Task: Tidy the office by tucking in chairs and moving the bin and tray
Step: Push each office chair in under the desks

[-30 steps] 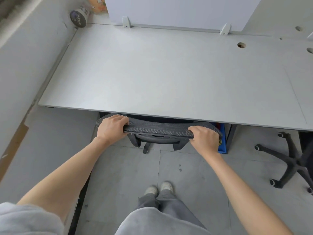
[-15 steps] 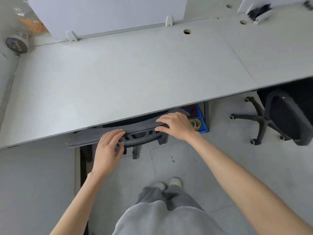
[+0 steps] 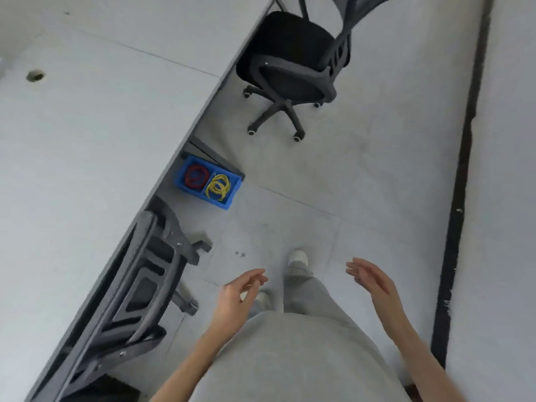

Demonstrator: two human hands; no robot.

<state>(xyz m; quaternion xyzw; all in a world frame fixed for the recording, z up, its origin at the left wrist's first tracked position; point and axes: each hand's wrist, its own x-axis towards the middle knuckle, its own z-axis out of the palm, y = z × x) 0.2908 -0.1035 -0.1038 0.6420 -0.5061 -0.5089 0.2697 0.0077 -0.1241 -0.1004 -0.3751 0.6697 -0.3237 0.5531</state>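
Note:
A black mesh-backed chair (image 3: 136, 288) stands tucked against the edge of the grey desk (image 3: 87, 146) at the lower left, its back along the desk edge. A second black office chair (image 3: 293, 62) stands out on the floor at the top, its seat partly beside the desk edge. A blue two-compartment tray (image 3: 233, 188) holding red and yellow coils sits on the floor by the desk leg. My left hand (image 3: 237, 294) and my right hand (image 3: 374, 282) hang free over the floor in front of my body, fingers apart, holding nothing.
A black strip (image 3: 455, 198) runs along the floor on the right, beside a pale wall or panel. Grey tiled floor (image 3: 348, 175) lies between the desk and that strip. My feet and grey trousers are below the hands.
Both hands have let go of the tucked chair's back and drawn away. My view has turned right, bringing the second chair and blue tray into view.

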